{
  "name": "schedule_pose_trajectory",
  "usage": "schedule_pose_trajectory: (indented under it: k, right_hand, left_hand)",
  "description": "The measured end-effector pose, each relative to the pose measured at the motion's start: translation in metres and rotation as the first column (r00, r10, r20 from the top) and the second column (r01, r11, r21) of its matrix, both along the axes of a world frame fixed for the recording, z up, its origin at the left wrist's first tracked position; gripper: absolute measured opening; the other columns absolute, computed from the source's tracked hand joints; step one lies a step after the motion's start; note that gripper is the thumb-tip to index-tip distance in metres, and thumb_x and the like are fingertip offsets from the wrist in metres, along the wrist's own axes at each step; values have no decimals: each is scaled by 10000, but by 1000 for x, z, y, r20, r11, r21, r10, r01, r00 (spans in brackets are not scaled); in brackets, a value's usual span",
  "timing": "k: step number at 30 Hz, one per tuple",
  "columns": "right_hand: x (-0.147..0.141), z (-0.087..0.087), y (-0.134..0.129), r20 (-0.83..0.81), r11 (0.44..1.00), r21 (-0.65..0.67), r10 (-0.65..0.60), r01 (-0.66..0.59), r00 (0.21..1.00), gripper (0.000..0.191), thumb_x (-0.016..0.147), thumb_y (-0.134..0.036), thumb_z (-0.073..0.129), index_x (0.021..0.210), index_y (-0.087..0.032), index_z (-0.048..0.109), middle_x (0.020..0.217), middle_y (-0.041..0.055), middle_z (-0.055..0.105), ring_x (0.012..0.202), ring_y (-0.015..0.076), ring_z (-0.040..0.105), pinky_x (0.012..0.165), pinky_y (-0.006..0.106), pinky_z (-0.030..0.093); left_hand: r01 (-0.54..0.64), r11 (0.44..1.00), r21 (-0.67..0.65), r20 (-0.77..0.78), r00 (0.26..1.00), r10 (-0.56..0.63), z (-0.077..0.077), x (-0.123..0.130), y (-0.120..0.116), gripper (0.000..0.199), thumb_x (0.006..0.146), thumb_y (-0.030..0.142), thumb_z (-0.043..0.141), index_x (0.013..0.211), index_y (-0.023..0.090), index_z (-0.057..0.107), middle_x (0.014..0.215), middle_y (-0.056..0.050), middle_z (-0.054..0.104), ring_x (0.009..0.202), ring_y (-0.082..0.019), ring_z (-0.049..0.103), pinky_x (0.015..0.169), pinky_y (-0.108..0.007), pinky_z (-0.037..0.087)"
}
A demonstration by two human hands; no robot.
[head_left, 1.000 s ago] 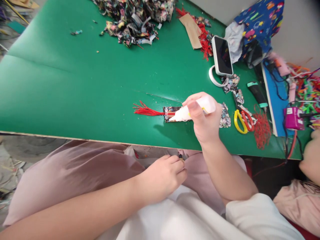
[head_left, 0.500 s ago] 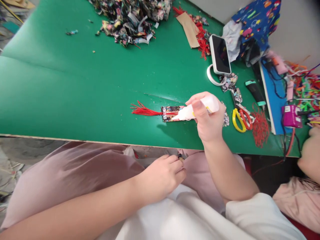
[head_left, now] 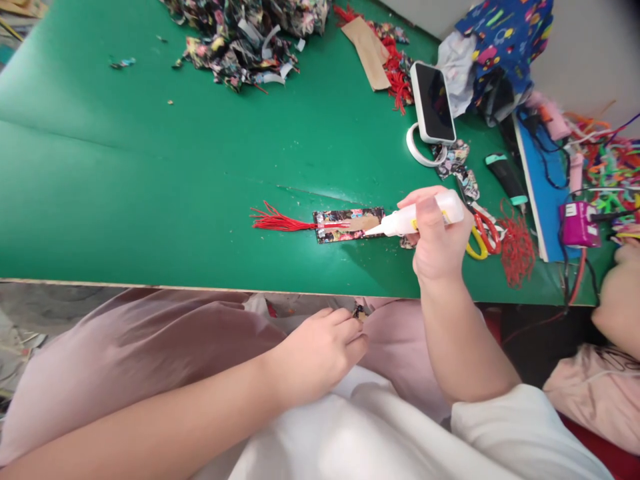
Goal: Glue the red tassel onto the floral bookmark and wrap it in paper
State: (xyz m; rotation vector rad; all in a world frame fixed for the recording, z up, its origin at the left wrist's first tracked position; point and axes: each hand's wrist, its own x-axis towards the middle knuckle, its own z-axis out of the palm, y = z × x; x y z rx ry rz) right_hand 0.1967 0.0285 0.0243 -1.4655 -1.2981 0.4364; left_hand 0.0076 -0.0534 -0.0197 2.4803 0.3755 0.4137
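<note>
My right hand [head_left: 440, 233] is closed round a white glue bottle [head_left: 425, 215], tilted with its nozzle pointing left and down. The nozzle tip is at the right part of a dark floral fabric strip [head_left: 333, 217] lying flat on the green table. A brown paper piece [head_left: 367, 223] sits on the strip, and a red tassel [head_left: 280, 219] extends from its left end. In my lap, below the table edge, my left hand [head_left: 325, 350] is curled. A small dark patterned bit shows at its fingertips, mostly hidden.
Scissors [head_left: 487, 233], red thread [head_left: 517, 250], a box cutter [head_left: 506, 179], a tape roll [head_left: 414, 148] and a phone [head_left: 434, 103] lie at right. A fabric scrap heap [head_left: 240, 47] is at the back. Another person's arm [head_left: 620, 303] rests at far right.
My right hand has moved the glue bottle rightward along the strip, uncovering more of the brown paper. My left hand stays in the lap. The view has shifted slightly.
</note>
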Motion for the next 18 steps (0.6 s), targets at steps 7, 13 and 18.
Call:
schedule_pose_trajectory:
  k: [7,13,18]
  right_hand:
    - [8,-2,-1,-24,999,12,-38,39,999,332,739,-510,580,645,-192,584,586,-18,523,517,108,489,481,262,380]
    - [15,-3,-2,-25,996,5,-92,92,995,334,714,-549,583,622,-228,589,598,-7,551,537,128,517,481,267,405]
    - [24,-6,-3,-1,994,21,-111,111,994,339,726,-550,564,625,-228,599,609,3,569,571,143,551,489,273,419]
  left_hand:
    - [12,1000,-6,6,1000,-12,0,0,1,211,887,162,393,989,140,576,913,-112,601,866,-194,528,727,-312,437]
    - [3,1000,4,0,1000,-3,1,-1,1,215,897,172,381,992,143,572,913,-113,598,854,-188,530,714,-307,436]
    - [-2,1000,1,2,1000,2,1,0,1,208,894,173,389,984,145,575,913,-112,599,869,-192,529,722,-308,438]
